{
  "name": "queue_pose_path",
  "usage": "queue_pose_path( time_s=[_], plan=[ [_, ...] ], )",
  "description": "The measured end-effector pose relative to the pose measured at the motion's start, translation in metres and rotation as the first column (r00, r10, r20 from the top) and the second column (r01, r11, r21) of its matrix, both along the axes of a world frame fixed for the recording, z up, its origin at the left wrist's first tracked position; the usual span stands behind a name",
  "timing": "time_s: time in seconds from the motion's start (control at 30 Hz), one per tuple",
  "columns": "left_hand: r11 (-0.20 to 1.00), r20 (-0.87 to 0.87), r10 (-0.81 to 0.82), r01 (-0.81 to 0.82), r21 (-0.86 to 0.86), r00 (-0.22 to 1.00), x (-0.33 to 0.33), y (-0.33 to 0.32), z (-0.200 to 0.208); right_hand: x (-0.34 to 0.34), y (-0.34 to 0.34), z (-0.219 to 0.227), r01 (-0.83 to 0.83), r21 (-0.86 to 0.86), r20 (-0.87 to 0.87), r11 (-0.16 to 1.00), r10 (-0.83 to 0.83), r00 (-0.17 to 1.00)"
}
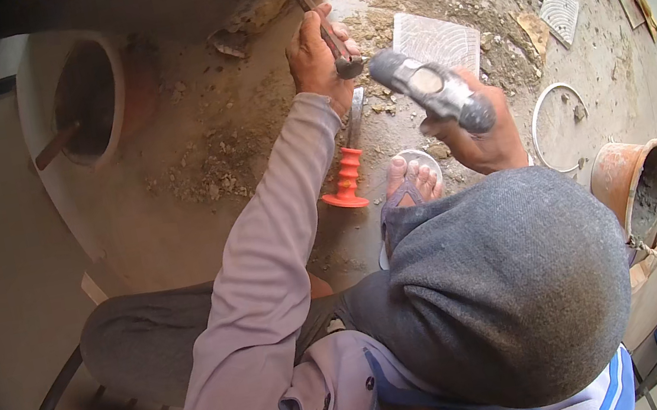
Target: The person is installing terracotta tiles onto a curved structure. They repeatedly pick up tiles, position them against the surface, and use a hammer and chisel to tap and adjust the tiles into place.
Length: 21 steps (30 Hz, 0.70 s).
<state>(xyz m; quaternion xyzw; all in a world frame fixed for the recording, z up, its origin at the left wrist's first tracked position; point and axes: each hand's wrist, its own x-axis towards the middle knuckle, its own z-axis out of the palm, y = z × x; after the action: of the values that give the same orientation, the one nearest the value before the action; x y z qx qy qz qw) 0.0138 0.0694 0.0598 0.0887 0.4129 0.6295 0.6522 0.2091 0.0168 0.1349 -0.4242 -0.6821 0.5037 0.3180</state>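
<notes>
My left hand (pixel 320 55) was wrapped round a dark metal chisel (pixel 330 36), its blunt end jutting toward me. My right hand (pixel 480 130) was clasped round a hammer (pixel 429 88), its head just beside that end, apart. One orange-handled chisel (pixel 348 173) lay nearer me than my left hand; one ridged tile (pixel 437 38) lay beyond my right.

Left fingers (pixel 347 33) around metal chisel (pixel 336 43), right fingers (pixel 440 129) around hammer (pixel 429 84), 2 patterned tiles (pixel 438 41) lying ahead

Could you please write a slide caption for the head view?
Left hand gripping a steel chisel, right hand holding a hammer, with a red-handled chisel lying nearby.
</notes>
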Motion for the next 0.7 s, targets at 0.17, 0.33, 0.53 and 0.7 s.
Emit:
queue_pose_path(
  time_s=[0.17, 0.33, 0.53, 0.7],
  plan=[
    [0.999, -0.182, -0.004, -0.003, -0.039, 0.983, 0.007, 0.000, 0.002, 0.001, 0.008, -0.011, -0.168, 0.461, 0.183, 0.872, 0.092, 0.979],
    [1.000, -0.181, 0.025, -0.025, 0.002, 0.983, 0.007, 0.001, -0.003, 0.007, 0.007, -0.007, -0.305, 0.484, 0.341, 0.820, 0.145, 0.929],
    [0.999, -0.153, 0.031, -0.027, 0.023, 0.988, 0.008, 0.000, -0.003, 0.008, 0.002, -0.009, -0.312, 0.481, 0.335, 0.819, 0.158, 0.929],
    [1.000, -0.192, -0.003, 0.007, 0.021, 0.981, 0.007, -0.002, -0.002, 0.011, 0.002, -0.010, -0.327, 0.467, 0.357, 0.822, 0.163, 0.920]
  ],
)
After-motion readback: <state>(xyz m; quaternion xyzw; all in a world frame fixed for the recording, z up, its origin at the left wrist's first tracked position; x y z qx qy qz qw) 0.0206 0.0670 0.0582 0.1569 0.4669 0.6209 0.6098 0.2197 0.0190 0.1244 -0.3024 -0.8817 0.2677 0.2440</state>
